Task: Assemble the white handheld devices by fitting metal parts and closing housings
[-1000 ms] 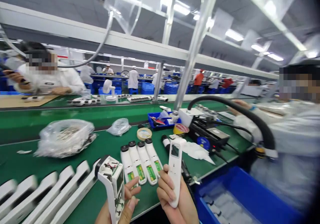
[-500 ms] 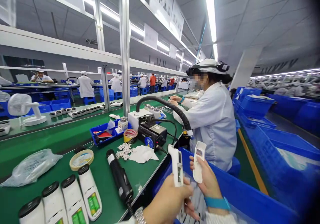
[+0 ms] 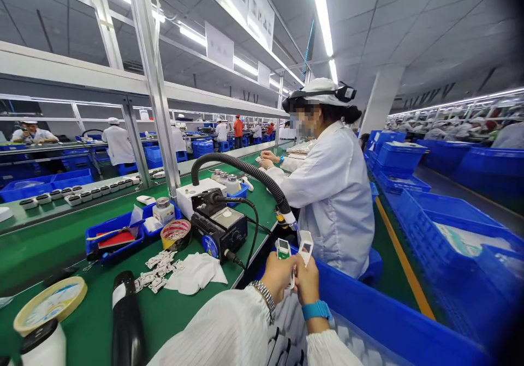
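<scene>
My left hand (image 3: 279, 272) grips a white handheld device body (image 3: 282, 249) with a green circuit board showing at its top. My right hand (image 3: 307, 280) holds a white cover shell (image 3: 305, 241) with a small window, pressed close beside the body. Both hands meet above a blue bin (image 3: 368, 322) at the right end of the green bench (image 3: 172, 306). A watch sits on my left wrist and a blue band on my right wrist.
A co-worker in a white coat (image 3: 331, 191) sits just beyond the bin. On the bench lie a black cylinder tool (image 3: 125, 322), a tape roll (image 3: 49, 303), a white cloth (image 3: 194, 273), a black soldering station (image 3: 219, 227), a black hose (image 3: 245, 172) and a blue parts tray (image 3: 114, 238). Blue crates (image 3: 442, 219) line the aisle.
My view has swung right, away from the row of white devices. Both hands carried the body and the cover from the bench edge to above the blue bin and brought them together.
</scene>
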{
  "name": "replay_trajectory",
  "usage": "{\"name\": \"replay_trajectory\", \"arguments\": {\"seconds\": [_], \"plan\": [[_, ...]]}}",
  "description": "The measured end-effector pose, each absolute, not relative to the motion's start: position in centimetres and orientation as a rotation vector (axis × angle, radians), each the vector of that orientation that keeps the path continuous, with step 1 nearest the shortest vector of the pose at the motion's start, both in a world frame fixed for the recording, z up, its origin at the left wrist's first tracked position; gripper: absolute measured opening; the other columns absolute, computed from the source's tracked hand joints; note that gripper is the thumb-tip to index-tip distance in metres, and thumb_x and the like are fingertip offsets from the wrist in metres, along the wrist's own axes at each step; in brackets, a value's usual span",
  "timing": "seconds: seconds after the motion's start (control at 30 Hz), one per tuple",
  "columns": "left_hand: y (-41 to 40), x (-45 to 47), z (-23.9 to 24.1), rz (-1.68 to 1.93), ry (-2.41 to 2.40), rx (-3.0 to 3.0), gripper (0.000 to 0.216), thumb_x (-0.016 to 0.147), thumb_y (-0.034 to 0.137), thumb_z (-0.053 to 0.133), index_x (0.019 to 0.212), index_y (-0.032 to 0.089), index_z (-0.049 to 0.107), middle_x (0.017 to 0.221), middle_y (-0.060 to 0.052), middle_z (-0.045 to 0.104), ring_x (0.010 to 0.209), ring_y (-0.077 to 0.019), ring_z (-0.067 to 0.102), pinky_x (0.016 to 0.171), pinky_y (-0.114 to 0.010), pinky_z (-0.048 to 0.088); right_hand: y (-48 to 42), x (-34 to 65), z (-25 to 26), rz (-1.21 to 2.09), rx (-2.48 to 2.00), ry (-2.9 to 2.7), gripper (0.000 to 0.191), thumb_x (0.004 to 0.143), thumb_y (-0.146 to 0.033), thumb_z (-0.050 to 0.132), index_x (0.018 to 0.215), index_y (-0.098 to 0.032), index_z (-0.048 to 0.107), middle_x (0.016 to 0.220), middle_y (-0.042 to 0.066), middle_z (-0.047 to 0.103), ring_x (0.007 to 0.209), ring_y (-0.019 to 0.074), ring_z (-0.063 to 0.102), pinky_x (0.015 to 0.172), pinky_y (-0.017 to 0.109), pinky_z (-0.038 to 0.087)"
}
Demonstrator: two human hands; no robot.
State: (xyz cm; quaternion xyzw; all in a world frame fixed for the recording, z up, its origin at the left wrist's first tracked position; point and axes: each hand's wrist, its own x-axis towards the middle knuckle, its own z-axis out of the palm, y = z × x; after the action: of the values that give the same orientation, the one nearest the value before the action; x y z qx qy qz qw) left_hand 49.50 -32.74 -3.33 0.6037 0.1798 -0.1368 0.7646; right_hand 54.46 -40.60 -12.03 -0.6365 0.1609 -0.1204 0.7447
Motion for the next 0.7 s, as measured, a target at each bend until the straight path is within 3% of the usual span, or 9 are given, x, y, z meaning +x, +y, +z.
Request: {"name": "replay_trajectory", "arguments": {"seconds": [0.27, 0.53, 0.7], "plan": [[-35.4, 53.6, -4.8, -0.391, 0.324, 1.16, 0.02, 0.089, 0.029, 0.056, 0.1, 0.013, 0.058, 0.088, -0.002, 0.061, 0.066, -0.0111, 0.059, 0.056, -0.025, 0.052, -45.1, 52.9, -14.6, -0.225, -1.373, 0.423, 0.032, 0.092, -0.02, 0.05, 0.123, -0.015, 0.045, 0.085, 0.001, 0.061, 0.062, 0.0108, 0.06, 0.06, 0.027, 0.053], [-35.7, 49.0, -3.4, -0.276, 0.504, 0.952, 0.022, 0.092, 0.031, 0.051, 0.104, 0.013, 0.055, 0.083, -0.001, 0.059, 0.059, -0.0093, 0.056, 0.05, -0.022, 0.049, -42.4, 55.1, -10.2, -0.178, -1.427, 0.447, 0.014, 0.088, -0.026, 0.057, 0.093, -0.013, 0.058, 0.082, 0.0, 0.06, 0.064, 0.0101, 0.057, 0.057, 0.024, 0.05], [-33.5, 39.7, -2.6, -0.096, 0.503, 0.796, 0.02, 0.094, 0.018, 0.035, 0.111, 0.015, 0.046, 0.061, 0.004, 0.054, 0.037, -0.0064, 0.047, 0.034, -0.016, 0.029, -39.7, 48.7, -7.5, -0.075, -1.347, 0.37, 0.012, 0.079, -0.026, 0.063, 0.082, -0.015, 0.058, 0.066, -0.002, 0.056, 0.051, 0.0097, 0.051, 0.046, 0.023, 0.045]]}}
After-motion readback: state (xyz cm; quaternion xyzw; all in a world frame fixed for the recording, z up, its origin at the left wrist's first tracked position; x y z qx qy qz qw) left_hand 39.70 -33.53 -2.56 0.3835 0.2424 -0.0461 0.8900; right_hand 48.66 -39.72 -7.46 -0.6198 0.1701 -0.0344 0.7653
